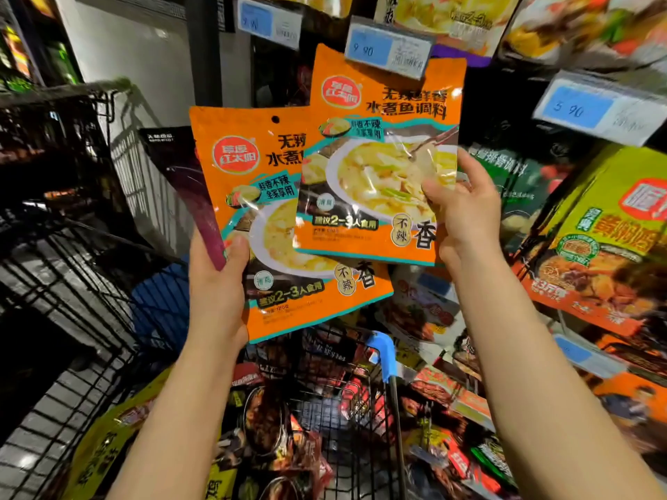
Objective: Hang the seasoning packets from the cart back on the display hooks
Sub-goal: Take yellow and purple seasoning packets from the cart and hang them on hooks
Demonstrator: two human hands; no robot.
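Your left hand (216,283) is raised in front of the display, its grip closed on the lower left edge of an orange seasoning packet (252,196), thumb pressed across the front. Behind that packet, in the same hand, sits a dark packet (180,175) with a purple edge; only its upper left part shows. The orange packet tilts slightly, its punched hang hole (275,119) near the top edge and free of any hook.

Your right hand (465,211) pinches a second orange packet (382,146) at its right edge, thumb on the printed bowl and fingers behind. This one is higher and overlaps the right side of the first. Its top edge reaches up to the blue-and-white price tag (388,52) marked 9.90; whether it is on a hook you cannot tell, since the tag covers that spot.

Below your forearms stands the wire cart (346,409), with a blue handle piece (383,355) at its near rim and many mixed packets (267,427) lying inside. A yellow-green packet (108,445) lies at the cart's lower left.

To the right, the display holds more hanging packets, among them a green-and-orange one (606,229) under a price tag (595,110) reading 5.90. A second wire cart (72,196) stands to the left.
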